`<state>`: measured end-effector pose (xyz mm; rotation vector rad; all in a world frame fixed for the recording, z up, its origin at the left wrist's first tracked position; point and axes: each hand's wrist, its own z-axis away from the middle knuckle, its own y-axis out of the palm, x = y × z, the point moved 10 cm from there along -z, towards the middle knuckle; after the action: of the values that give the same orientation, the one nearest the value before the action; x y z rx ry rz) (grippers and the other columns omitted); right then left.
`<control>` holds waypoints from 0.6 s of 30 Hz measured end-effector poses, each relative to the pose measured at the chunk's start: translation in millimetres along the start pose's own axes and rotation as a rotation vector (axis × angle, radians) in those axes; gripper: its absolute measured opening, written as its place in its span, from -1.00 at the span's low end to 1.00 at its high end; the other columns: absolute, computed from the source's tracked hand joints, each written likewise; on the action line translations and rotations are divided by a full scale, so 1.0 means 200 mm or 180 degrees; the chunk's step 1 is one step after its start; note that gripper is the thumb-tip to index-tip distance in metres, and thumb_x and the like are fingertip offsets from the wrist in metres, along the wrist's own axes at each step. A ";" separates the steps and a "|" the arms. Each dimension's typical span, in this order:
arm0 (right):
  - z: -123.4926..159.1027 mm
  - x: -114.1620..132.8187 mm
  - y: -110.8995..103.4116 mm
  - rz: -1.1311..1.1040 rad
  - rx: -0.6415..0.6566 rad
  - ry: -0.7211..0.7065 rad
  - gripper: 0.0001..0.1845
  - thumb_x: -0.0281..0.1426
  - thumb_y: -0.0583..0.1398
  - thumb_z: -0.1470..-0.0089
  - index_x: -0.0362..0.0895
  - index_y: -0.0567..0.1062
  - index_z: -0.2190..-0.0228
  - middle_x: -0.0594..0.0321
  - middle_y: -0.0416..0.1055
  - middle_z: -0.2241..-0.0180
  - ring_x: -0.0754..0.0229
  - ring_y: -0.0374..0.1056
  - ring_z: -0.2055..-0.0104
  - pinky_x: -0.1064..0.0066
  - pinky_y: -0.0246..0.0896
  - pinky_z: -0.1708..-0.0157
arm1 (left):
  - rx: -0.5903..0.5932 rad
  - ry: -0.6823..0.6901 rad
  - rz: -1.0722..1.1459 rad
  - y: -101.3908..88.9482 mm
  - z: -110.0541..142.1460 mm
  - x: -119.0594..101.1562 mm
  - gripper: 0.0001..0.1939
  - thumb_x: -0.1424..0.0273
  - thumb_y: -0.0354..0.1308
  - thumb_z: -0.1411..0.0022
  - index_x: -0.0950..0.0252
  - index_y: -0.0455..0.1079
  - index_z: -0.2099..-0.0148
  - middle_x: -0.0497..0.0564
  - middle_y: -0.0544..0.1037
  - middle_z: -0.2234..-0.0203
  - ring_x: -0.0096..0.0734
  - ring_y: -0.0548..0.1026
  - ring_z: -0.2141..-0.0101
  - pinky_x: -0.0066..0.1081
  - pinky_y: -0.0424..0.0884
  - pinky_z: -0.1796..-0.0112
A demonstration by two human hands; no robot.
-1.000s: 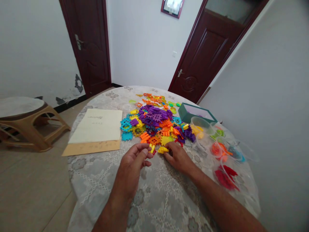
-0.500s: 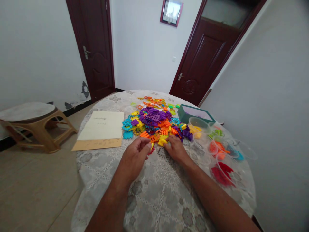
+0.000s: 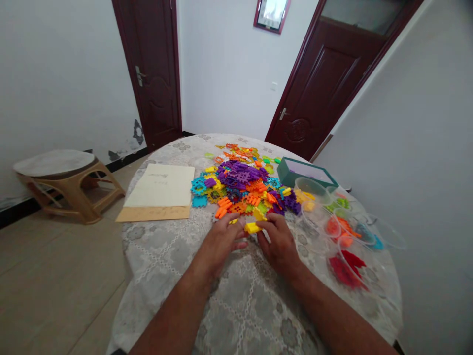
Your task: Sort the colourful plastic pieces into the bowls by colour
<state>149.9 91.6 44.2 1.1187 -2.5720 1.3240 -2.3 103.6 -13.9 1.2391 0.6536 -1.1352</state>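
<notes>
My right hand (image 3: 278, 242) grips a yellow plastic block (image 3: 253, 228) between thumb and fingers, just in front of the heap. A flatter yellow piece (image 3: 259, 214) stands right behind that block, close to the right fingertips. Facing it from the left, my left hand (image 3: 224, 240) has its fingers apart, with the tips close to the block's left end. Another bit of yellow (image 3: 233, 221) shows by the left fingers, partly covered by them. Beyond both hands lies a heap of interlocking plastic pieces, purple (image 3: 240, 175) on top, with orange pieces (image 3: 223, 207) and turquoise pieces (image 3: 199, 201) around.
Clear plastic tubs on the right hold sorted pieces, among them red pieces (image 3: 347, 268) and orange pieces (image 3: 343, 229). Behind them stands a green box (image 3: 290, 173). Paper sheets (image 3: 160, 190) lie at left on the patterned tablecloth (image 3: 236, 305). A stool (image 3: 70, 185) stands on the floor.
My right hand has drawn a yellow block from the heap's front edge toward me. The left fingers have spread from their earlier pinch near a yellow piece. The view has shifted slightly.
</notes>
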 end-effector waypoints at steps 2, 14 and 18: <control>0.02 0.02 0.02 0.0017 0.0082 -0.0006 -0.75 -0.44 0.14 -0.30 -0.01 0.56 0.06 0.03 0.39 0.07 -0.04 0.35 -0.02 0.07 0.33 -0.09 | 0.0170 0.0063 0.0047 0.05 0.01 0.00 -0.47 0.26 0.35 -0.20 0.28 0.42 -0.18 0.27 0.58 -0.09 -0.08 0.59 -0.05 -0.22 0.57 0.07; 0.05 -0.08 -0.03 -0.1146 -0.0255 0.0839 -0.87 -0.38 0.16 -0.29 -0.02 0.49 0.14 0.10 0.40 0.13 0.03 0.38 0.06 0.16 0.34 0.03 | 0.0110 0.0784 -0.0199 0.02 -0.02 -0.08 -0.34 0.56 0.26 -0.03 0.25 0.39 -0.22 0.14 0.62 -0.02 -0.22 0.62 0.03 -0.17 0.47 -0.10; 0.09 -0.20 0.09 -0.2292 -0.0091 0.1631 -0.60 -0.35 0.20 -0.23 -0.01 0.38 -0.09 0.22 0.41 0.17 0.15 0.39 0.21 0.30 0.39 0.22 | 0.0148 0.0869 -0.0584 0.05 -0.03 -0.06 -0.32 0.53 0.22 -0.07 0.26 0.36 -0.28 0.15 0.60 -0.07 -0.20 0.60 -0.02 -0.19 0.46 -0.11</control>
<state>173.4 108.0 6.3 1.3006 -1.5970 1.1679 3.3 113.5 -0.5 1.4102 0.9666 -1.1457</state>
